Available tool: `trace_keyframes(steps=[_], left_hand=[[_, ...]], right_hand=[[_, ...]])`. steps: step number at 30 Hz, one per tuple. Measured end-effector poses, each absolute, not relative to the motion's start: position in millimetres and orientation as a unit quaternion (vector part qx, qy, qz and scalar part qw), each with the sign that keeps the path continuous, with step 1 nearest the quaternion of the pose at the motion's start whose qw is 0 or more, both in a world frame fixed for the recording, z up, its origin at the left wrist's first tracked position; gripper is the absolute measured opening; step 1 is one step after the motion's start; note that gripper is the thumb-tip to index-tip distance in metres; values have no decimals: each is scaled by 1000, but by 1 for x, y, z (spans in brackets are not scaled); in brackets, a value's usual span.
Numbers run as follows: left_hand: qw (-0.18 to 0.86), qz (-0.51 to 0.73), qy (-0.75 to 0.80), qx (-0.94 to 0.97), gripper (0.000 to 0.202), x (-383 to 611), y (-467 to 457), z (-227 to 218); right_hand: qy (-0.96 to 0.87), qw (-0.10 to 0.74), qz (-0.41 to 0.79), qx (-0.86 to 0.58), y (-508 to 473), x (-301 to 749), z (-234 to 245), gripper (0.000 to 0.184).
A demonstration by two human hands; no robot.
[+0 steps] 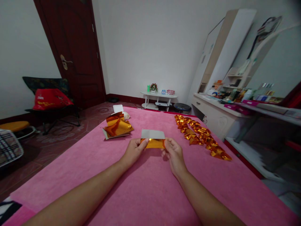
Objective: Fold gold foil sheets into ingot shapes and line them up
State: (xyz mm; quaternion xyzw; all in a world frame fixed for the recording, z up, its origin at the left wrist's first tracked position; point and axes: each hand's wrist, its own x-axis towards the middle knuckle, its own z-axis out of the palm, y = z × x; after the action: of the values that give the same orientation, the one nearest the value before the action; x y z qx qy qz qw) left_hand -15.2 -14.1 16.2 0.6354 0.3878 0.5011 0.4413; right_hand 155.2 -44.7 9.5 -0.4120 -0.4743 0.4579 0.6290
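A sheet of gold foil paper (154, 143) with a white back lies on the pink blanket (141, 188), its far edge folded over so the white side (152, 134) shows. My left hand (134, 151) pinches its left end. My right hand (173, 153) pinches its right end. Both hands rest low on the blanket, fingers closed on the paper.
A stack of gold foil sheets (117, 127) lies at the left back, with a small white box (118, 108) behind it. A row of several folded gold pieces (199, 133) runs along the right. A cluttered dresser (225, 106) stands right; a chair with a red cushion (50, 99) stands left.
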Motion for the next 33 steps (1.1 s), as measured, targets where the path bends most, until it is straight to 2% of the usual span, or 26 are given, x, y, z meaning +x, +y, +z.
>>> trace_keyframes(steps=[3, 7, 12, 18, 25, 27, 30, 33], left_hand=[[381, 571, 377, 622, 46, -3, -22, 18], [471, 543, 343, 605, 49, 12, -37, 18], [508, 530, 296, 612, 50, 18, -46, 23], [442, 557, 348, 611, 46, 14, -43, 29], [428, 551, 408, 590, 48, -5, -32, 24], [448, 526, 401, 601, 49, -7, -28, 22], [493, 469, 377, 628, 50, -6, -24, 19], [523, 391, 363, 664, 51, -8, -20, 16]], right_hand=[[-440, 602, 541, -389, -49, 137, 7, 37], [-466, 553, 556, -409, -54, 113, 5, 54], [-455, 616, 506, -399, -56, 110, 8, 56], [-488, 649, 420, -406, -51, 124, 7, 52], [-347, 764, 367, -402, -28, 173, 5, 45], [-370, 736, 413, -389, -27, 182, 8, 41], [-464, 640, 481, -379, -32, 178, 11, 39], [-530, 599, 420, -429, -37, 168, 12, 34]])
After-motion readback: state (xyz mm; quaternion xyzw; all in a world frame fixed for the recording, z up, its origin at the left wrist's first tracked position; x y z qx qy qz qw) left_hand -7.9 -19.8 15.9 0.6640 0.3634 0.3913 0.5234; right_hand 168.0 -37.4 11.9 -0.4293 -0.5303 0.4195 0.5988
